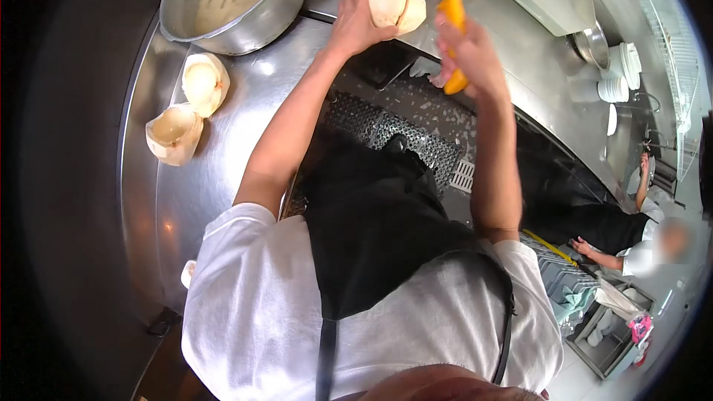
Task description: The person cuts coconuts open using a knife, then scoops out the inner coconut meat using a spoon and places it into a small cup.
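Coconut (385, 1), likely heavy, stiff and slick, suits a broad hold at its nine o'clock, where the left hand (355, 22) cups it; the right hand (474, 53) grips the knife (451, 9).

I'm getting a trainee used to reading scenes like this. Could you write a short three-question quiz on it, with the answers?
1. True or false: the right hand holds the knife by its yellow handle.

2. Multiple choice: what does the left hand grip?
A) a bowl
B) a peeled coconut
C) the rim of the pot

3. Short answer: how many opened coconuts lie on the steel counter near the pot?

Key: 1. True; 2. B; 3. Two
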`<state>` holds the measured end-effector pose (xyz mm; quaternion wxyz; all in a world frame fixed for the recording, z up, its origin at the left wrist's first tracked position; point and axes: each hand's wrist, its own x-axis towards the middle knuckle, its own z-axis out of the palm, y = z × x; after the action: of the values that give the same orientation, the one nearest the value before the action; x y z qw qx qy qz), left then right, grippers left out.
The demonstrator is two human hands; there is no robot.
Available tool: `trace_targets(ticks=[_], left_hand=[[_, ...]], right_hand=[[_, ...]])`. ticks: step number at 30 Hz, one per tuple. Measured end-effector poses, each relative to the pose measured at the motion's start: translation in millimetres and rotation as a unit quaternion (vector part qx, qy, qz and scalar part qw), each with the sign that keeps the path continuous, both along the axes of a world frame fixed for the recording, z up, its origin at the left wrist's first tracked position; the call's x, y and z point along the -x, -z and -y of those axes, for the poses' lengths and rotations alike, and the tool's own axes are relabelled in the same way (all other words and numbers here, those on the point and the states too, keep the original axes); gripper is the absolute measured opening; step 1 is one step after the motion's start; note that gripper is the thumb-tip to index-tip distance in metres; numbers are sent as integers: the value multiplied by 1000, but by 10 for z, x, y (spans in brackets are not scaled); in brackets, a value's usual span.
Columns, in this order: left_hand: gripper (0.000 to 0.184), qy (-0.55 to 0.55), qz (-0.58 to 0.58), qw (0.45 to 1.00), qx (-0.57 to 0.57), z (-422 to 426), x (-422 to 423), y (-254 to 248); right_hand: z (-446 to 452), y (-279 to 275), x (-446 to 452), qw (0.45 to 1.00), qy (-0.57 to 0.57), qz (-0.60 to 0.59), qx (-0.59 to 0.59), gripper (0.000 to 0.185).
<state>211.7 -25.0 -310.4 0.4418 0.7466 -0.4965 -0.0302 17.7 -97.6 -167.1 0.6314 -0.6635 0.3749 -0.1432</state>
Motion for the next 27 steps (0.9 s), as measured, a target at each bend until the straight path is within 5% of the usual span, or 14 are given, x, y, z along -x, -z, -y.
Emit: trace_targets(ticks=[2,4,6,7,12,15,18,20,27], left_hand=[[112,-15,10,999,-26,39,80,-86],[109,-28,29,998,-44,93,125,-162],[106,-42,49,996,-55,163,166,-223],[105,-37,44,997,-56,207,133,-240],[99,-86,10,992,-94,309,-29,-370],[98,-112,-32,982,-149,429,-235,-344],[103,-174,-93,963,-186,466,-213,-409],[103,-182,-112,958,-190,445,-288,-364],[90,-161,-228,950,-143,129,-161,-256]], right_hand=[[282,4,156,999,20,28,42,35],[714,333,291,977,-5,-140,158,37],[879,662,376,924,-6,-297,240,42],[1071,1107,489,865,-25,-308,395,46],[1351,1351,568,841,-42,-388,375,53],[1500,1267,451,820,-49,-346,454,59],[1315,1060,-244,903,-92,-32,418,84],[1188,1177,-751,916,-135,63,371,98],[1503,1224,-1051,900,-352,44,254,102]])
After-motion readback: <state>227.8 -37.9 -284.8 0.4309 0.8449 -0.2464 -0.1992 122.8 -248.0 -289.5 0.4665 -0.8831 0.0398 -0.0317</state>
